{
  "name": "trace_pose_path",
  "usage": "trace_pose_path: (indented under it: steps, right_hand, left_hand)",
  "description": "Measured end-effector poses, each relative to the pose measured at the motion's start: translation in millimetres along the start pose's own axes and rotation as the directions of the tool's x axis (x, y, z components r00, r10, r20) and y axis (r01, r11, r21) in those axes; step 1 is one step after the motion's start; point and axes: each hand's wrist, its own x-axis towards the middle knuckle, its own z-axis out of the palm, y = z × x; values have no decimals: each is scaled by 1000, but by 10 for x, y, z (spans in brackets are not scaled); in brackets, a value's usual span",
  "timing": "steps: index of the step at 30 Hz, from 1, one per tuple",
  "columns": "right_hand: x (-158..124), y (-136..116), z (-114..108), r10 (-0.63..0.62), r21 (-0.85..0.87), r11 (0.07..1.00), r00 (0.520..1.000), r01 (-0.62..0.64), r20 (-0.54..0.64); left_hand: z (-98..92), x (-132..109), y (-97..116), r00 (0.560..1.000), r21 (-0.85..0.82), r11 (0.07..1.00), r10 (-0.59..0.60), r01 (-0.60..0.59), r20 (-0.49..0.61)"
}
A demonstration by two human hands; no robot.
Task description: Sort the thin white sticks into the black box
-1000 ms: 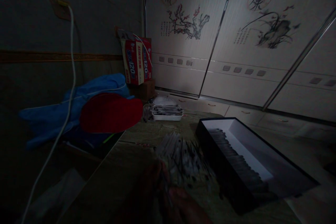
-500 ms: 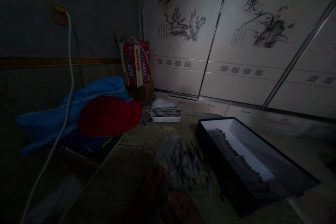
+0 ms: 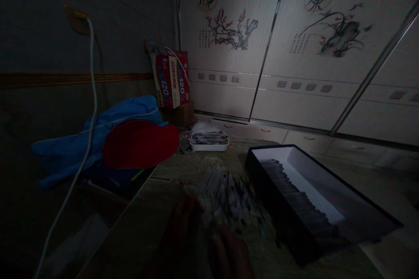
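Note:
In the dim light my left hand (image 3: 183, 220) is over the table at the bottom middle, its fingers curled together; what they hold, if anything, is lost in shadow. My right hand (image 3: 233, 248) is close beside it on the right, fingers bent and smeared by motion. Just beyond both hands lies a loose heap of thin pen-like pieces (image 3: 225, 198), some clear or whitish, others dark. A dark box with a pale inside (image 3: 314, 183) stands right of the heap. Along its left side runs a row of dark slim sticks (image 3: 291, 192), resembling pens.
A white tray (image 3: 209, 147) of thin pens sits farther back on the table (image 3: 196, 163). A red oval pad (image 3: 140, 144) and blue cloth (image 3: 127, 111) lie left. A white cable (image 3: 93, 96) hangs from the wall. Cartons (image 3: 172, 80) stand before sliding cabinet doors (image 3: 222, 61).
My hands have moved slightly apart; the left has shifted left and up, and the right has moved a little right. The whole view has shifted slightly.

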Motion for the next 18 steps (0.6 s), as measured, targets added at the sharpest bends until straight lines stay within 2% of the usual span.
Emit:
trace_pose_path:
  steps: [2,4,6,9,13,16,18]
  right_hand:
    - [155,30,-133,5,-67,998,985,7,175]
    - [287,73,-231,26,-130,992,979,0,203]
    - [359,116,-264,44,-139,990,992,-27,118]
    - [379,143,-222,54,-52,997,999,-54,3]
    - [377,90,-195,57,101,993,998,-54,-30]
    - [372,23,-233,40,180,983,998,-33,-39]
    - [343,-14,-241,64,234,971,996,-49,-57]
  left_hand:
    - [26,-11,-31,1000,-4,1000,22,-22,-12]
    - [62,-8,-76,999,-3,1000,25,-25,23]
    - [91,14,-106,995,-3,1000,23,-22,92]
    - [109,51,-97,985,-48,998,56,-49,165]
    - [109,54,-53,982,-82,992,108,-96,156]
    - [121,42,-81,982,-22,995,102,-100,159]
    - [135,43,-137,972,41,983,173,-181,158]
